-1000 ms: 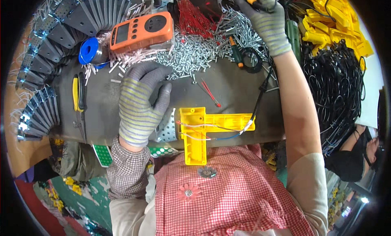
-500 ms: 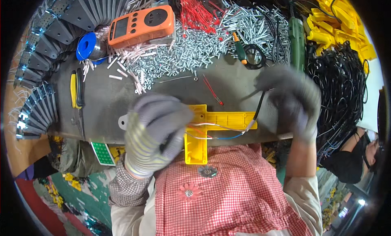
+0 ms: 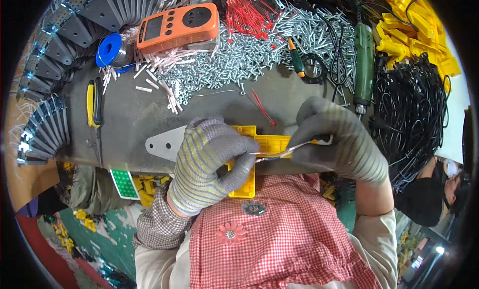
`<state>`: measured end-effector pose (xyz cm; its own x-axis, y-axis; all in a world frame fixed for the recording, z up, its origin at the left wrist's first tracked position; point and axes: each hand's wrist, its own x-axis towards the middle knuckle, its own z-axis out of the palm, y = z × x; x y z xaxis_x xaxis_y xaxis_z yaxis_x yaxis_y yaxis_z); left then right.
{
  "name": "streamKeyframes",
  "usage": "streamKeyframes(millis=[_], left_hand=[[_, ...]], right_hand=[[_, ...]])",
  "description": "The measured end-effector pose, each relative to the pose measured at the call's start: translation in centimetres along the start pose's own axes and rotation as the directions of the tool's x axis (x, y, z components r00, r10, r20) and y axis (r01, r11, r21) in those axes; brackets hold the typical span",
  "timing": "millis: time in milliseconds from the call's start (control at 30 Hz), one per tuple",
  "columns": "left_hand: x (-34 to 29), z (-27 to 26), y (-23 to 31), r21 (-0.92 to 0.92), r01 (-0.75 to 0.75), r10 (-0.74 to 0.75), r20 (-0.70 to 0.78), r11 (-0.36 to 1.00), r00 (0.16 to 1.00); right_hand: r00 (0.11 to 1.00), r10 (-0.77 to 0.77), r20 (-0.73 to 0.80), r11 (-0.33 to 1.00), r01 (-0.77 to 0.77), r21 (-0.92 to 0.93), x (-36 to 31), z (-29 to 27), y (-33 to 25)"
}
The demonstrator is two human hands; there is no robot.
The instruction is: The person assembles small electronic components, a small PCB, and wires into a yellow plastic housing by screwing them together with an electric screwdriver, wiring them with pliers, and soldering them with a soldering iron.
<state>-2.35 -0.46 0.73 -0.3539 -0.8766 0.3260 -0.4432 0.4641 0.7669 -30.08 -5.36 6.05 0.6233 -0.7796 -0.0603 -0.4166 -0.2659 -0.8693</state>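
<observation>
A yellow plastic housing (image 3: 272, 141), shaped like a T or cross, lies at the table's front edge. Over its left part, my gloved left hand (image 3: 212, 162) has thumb and forefinger closed on the ends of thin wires (image 3: 279, 154). My gloved right hand (image 3: 342, 142) grips the same wires farther right, above the housing's right arm; a white and a blue strand show between the hands. From under my left hand a grey metal plate (image 3: 167, 146) with holes sticks out. A pair of red-tipped leads (image 3: 262, 107) lies just beyond the housing.
Bolts and screws (image 3: 224, 64) are heaped at the back beside an orange meter (image 3: 178, 27). Yellow-handled pliers (image 3: 90, 104) and a solder spool (image 3: 110, 50) lie left. A green electric screwdriver (image 3: 363, 64), black cables (image 3: 409, 104) and yellow housings (image 3: 399, 34) crowd the right.
My right hand has come left and closer to the housing, drawing the wires' dark cable out of sight. My left hand has shifted slightly right, its fingers now pinching the wire ends.
</observation>
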Motion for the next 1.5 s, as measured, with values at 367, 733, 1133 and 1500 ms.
streamKeyframes(millis=[367, 733, 1133, 1500], left_hand=[[-0.2, 0.3, -0.8, -0.025, -0.047, 0.047, -0.009, 0.999, 0.999], [0.0, 0.5, -0.8, 0.040, -0.070, 0.070, 0.002, 0.997, 0.998], [0.2, 0.4, -0.7, 0.091, -0.094, 0.090, 0.051, 0.991, 0.995], [0.4, 0.7, -0.6, 0.163, -0.102, 0.089, 0.084, 0.981, 0.993]], right_hand=[[0.993, 0.060, -0.102, 0.997, -0.063, -0.034, -0.2, 1.1, -0.6], [0.990, 0.012, -0.143, 0.997, -0.024, -0.080, 0.7, 2.7, -1.1], [0.995, 0.096, -0.005, 0.991, -0.095, 0.094, 0.4, 2.5, -0.6], [0.999, -0.031, 0.012, 0.983, 0.033, -0.183, 0.6, 1.5, -0.1]])
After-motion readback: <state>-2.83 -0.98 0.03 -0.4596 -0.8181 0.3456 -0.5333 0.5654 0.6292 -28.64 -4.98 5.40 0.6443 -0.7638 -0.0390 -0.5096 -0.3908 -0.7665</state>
